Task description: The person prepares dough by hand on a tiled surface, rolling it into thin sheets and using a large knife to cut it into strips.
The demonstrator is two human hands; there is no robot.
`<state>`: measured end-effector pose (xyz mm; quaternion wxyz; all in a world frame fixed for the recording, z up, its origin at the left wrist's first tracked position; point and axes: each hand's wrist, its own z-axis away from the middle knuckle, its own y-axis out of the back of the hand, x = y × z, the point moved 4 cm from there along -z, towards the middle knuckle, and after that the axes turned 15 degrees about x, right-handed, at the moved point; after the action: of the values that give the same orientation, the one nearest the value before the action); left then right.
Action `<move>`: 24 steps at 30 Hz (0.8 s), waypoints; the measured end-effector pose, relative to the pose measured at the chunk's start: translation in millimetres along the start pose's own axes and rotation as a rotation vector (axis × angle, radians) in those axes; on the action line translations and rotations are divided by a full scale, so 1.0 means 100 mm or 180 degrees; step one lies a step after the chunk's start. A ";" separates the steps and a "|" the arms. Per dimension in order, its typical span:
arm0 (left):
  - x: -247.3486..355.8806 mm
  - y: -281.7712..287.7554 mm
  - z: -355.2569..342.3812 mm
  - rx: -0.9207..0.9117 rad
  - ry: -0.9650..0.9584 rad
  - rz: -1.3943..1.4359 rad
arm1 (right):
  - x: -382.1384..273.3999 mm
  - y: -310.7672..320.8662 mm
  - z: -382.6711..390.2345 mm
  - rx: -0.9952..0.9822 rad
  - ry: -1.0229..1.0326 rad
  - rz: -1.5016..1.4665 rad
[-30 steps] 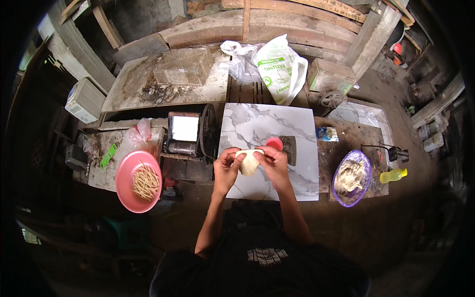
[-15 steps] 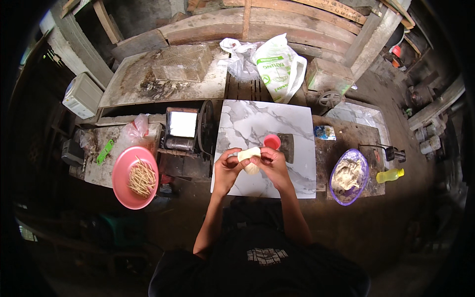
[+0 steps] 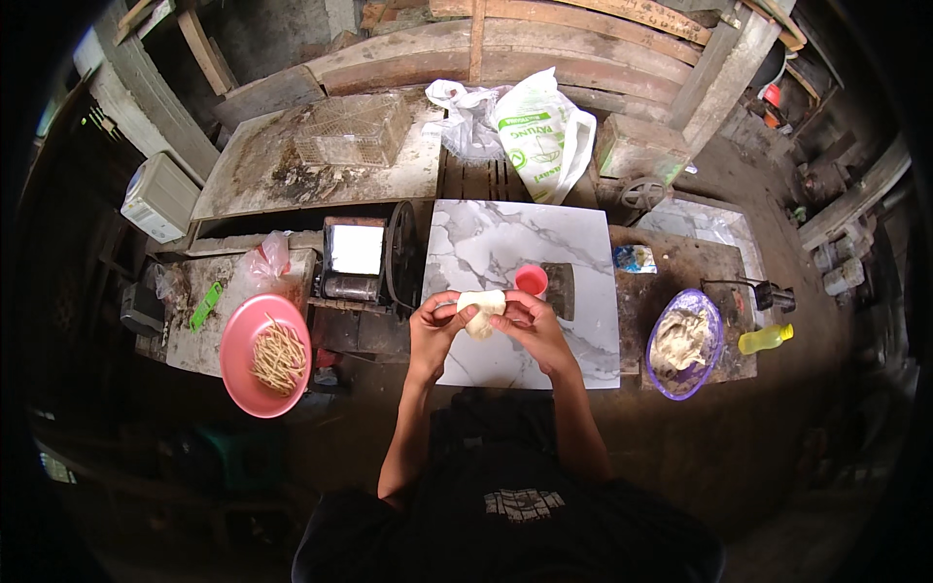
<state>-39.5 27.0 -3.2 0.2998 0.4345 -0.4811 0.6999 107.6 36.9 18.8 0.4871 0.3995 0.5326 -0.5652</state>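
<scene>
Over a square, grey-veined white board point(image 3: 476, 231), the person's left hand point(image 3: 434, 330) and right hand point(image 3: 538, 336) are pinching a pale, folded dough piece point(image 3: 480, 305) between them, its narrower end pointing bodyward.

The dough piece point(image 3: 480, 303), a broad, flat flap a second ago, now has a thick, rounded band across its top, between the two sets of fingertips. The part below the grip is shorter and narrower than before, a small lump between the thumbs. The right hand point(image 3: 535, 335) now has its thumb lower, under the band's edge. The pink cup point(image 3: 531, 281), just beyond those fingers, shows more fully.
</scene>
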 end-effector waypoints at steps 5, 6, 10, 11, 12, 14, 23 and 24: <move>0.00 -0.15 0.10 -0.0257 -0.0006 0.0275 | 0.08 0.06 -0.03 -0.0011 0.0028 -0.0121; -0.01 -0.16 0.11 -0.0246 -0.0021 0.0358 | 0.09 0.05 -0.05 -0.0018 0.0054 -0.0101; -0.15 -0.06 0.09 -0.0162 0.0300 0.0135 | 0.07 0.03 -0.05 -0.0021 0.0002 -0.0050; -0.17 -0.05 0.09 -0.0159 0.0375 0.0043 | 0.05 0.01 -0.04 -0.0021 -0.0042 -0.0043; -0.16 -0.05 0.09 -0.0148 0.0312 0.0079 | 0.04 0.00 -0.03 -0.0001 0.0000 -0.0071; -0.15 -0.05 0.10 -0.0127 0.0192 0.0145 | 0.03 -0.03 -0.01 0.0045 0.0076 -0.0133; -0.11 0.04 0.09 0.0207 0.0140 -0.0002 | 0.10 0.08 -0.05 0.0464 0.0393 -0.0037; -0.10 0.03 0.10 0.0219 0.0139 -0.0017 | 0.09 0.10 -0.04 0.0466 0.0385 -0.0058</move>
<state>-34.6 16.9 -11.5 0.2969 0.4304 -0.4489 0.7246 114.8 40.4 7.3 0.4183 0.4627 0.5219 -0.5818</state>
